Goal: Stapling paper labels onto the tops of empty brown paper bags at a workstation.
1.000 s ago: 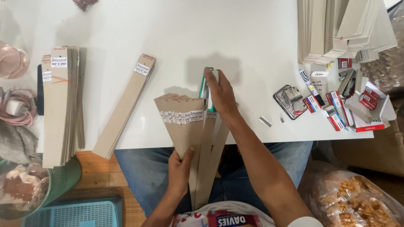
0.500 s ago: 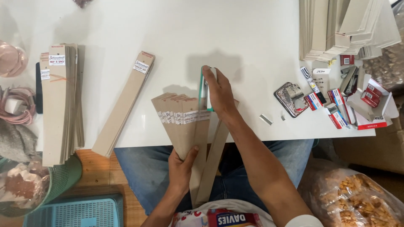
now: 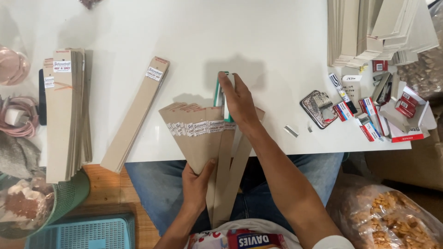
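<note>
Cardboard strips (image 3: 198, 133), fanned out and each bearing a small white label, lie at the near edge of the white table (image 3: 184, 37), their lower ends gathered over the person's lap. The left hand (image 3: 196, 184) pinches those lower ends, thumb on top. The right hand (image 3: 237, 103) presses flat on a green stapler (image 3: 220, 94) that sits over the fan's right-hand top corner, fingers closed around it. Left of the fan lies a slanted bundle of strips (image 3: 136, 113), and farther left a taller stack (image 3: 67, 110). Right of the fan are a loose row of staples (image 3: 290, 131) and small red-and-white boxes (image 3: 369, 120). Beyond those, plain card stacks (image 3: 369, 27).
</note>
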